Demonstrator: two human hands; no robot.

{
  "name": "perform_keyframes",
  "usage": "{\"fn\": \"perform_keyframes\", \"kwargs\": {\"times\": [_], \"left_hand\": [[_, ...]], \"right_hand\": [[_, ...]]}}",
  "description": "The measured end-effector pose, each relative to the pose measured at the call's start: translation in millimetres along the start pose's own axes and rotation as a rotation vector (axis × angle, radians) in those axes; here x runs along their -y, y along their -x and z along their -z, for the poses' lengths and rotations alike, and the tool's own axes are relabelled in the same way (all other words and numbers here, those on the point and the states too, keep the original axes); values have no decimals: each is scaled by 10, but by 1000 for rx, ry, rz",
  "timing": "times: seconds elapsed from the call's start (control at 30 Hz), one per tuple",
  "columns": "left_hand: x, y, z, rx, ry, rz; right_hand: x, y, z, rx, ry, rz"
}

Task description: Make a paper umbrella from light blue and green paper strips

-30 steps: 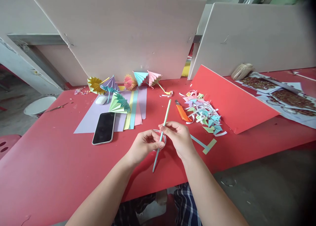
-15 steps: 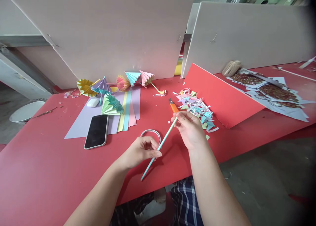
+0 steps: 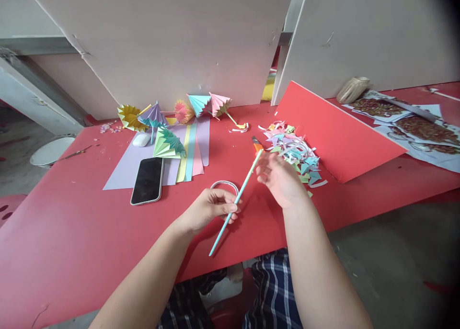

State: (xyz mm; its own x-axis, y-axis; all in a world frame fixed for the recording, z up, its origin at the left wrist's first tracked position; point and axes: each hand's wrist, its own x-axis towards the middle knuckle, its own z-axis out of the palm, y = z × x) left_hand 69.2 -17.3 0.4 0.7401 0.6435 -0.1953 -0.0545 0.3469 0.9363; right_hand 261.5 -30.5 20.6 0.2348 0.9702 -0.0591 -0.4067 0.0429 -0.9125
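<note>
My left hand (image 3: pixel 215 209) pinches a thin paper stick (image 3: pixel 247 178) around its middle, between thumb and fingers. The stick is pale blue with a yellowish upper end, and it slants up to the right above the red table. Beside that upper end is my right hand (image 3: pixel 282 178), its fingers loosely curled and apart, holding nothing. Just past the stick's tip lies an orange utility knife (image 3: pixel 258 145), partly covered from view. A roll of tape (image 3: pixel 225 182) lies behind my left hand, which hides part of it.
Folded paper umbrellas (image 3: pixel 168 144) stand at the back left, near coloured paper sheets (image 3: pixel 122 173), a white mouse-shaped object (image 3: pixel 141 140) and a phone (image 3: pixel 147 180). Paper scraps (image 3: pixel 296 149) are heaped against a leaning red board (image 3: pixel 338 132). Scissors (image 3: pixel 77 153) lie far left; printed sheets (image 3: pixel 424 128) are right.
My right hand has let go of the stick's upper end and moved slightly right of it. My left hand still holds the stick. The whole view has shifted a little.
</note>
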Motion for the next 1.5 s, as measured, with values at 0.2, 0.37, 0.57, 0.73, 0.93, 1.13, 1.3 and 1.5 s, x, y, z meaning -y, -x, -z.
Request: {"fn": "perform_keyframes", "kwargs": {"times": [0.2,0.37,0.57,0.73,0.93,1.13,1.3,1.5], "left_hand": [[22,-10,31,-93,-4,0],[42,-26,19,-155,-50,40],[39,-37,11,-108,-31,39],[37,-17,27,-38,125,101],[55,-22,34,-15,222,62],[23,-20,29,-142,159,-3],[6,-11,11,-104,134,16],[31,-22,12,-99,120,61]], "right_hand": [[-158,54,-123,91,288,-52],[-181,18,-127,-27,375,5],[-202,17,-150,2,325,25],[-223,17,-176,42,201,14],[-236,83,-288,202,121,10],[-318,132,-397,235,237,20],[-309,59,-333,74,119,20],[-205,-26,-159,-45,-20,73]]}}
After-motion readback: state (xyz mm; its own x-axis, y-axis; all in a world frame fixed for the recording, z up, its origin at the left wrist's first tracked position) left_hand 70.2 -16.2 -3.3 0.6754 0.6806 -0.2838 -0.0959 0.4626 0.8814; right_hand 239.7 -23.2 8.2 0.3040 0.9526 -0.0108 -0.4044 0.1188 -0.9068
